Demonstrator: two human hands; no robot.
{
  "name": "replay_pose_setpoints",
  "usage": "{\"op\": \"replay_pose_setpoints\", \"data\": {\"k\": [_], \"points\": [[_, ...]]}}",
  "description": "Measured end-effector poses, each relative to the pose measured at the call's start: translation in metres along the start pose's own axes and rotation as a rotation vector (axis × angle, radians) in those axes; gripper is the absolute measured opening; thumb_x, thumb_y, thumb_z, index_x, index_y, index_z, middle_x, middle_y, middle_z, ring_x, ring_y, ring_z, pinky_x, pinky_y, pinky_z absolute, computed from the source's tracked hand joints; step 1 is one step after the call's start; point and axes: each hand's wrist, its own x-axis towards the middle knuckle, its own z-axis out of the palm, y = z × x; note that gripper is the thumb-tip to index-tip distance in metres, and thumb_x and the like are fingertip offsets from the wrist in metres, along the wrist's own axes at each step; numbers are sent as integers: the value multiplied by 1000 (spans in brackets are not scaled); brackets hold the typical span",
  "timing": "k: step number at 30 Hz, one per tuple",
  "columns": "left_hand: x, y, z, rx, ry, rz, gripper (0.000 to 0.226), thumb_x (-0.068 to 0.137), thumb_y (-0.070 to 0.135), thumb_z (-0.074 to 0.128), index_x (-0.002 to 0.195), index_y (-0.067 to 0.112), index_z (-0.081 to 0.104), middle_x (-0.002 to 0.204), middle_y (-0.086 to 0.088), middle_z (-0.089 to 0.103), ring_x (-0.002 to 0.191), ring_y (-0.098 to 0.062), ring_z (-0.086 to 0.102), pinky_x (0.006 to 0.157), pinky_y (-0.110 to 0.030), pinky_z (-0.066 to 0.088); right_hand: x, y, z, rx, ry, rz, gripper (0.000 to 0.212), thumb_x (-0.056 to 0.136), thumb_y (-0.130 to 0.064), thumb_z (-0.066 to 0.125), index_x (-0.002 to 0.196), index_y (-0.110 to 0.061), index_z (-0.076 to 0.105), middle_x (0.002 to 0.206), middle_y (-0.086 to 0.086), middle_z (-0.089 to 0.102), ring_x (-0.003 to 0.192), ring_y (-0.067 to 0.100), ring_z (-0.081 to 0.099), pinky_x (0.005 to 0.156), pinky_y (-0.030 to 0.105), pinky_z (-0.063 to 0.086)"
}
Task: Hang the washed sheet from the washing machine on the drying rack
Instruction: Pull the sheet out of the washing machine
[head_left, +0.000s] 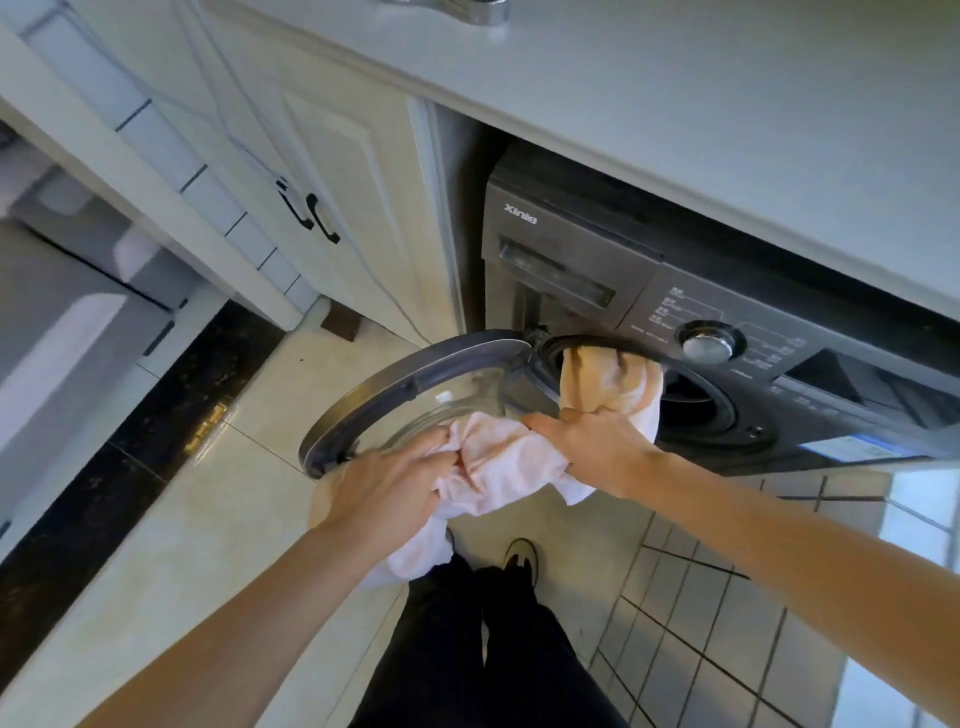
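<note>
A pale pink sheet (506, 462) comes out of the drum opening of the dark grey washing machine (613, 270), which stands under a counter. Part of the sheet still hangs from the drum's mouth; the rest is bunched between my hands and droops toward the floor. My left hand (387, 486) grips the bunched cloth on its left side. My right hand (592, 449) grips the cloth just in front of the drum. The machine's round door (395, 387) stands open to the left. No drying rack is in view.
A white counter (675, 93) overhangs the machine. Cream cabinet doors with black handles (311, 213) are to the left. Tiled floor (197, 519) lies below, with my dark trouser legs and a shoe (519, 556) under the sheet. A grey sofa (67, 291) is at far left.
</note>
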Motion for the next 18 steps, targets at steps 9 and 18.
{"op": "replay_pose_setpoints", "data": {"k": [9, 18], "points": [[6, 42, 10, -333, -5, -274, 93, 73, 55, 69, 143, 34, 12, 150, -3, 17, 79, -23, 61, 50, -29, 49, 2, -48, -1, 79, 138, 9, 56, 81, -11, 60, 127, -13, 28, 102, 7, 62, 88, 31, 65, 78, 39, 49], [3, 50, 14, -195, 63, -231, 95, 70, 70, 61, 141, 37, 8, 145, 4, 32, 78, -20, 63, 50, -26, 40, -9, -62, -7, 619, 206, -175, 60, 74, -3, 60, 108, -21, 14, 111, 1, 42, 92, 24, 54, 76, 23, 42]]}}
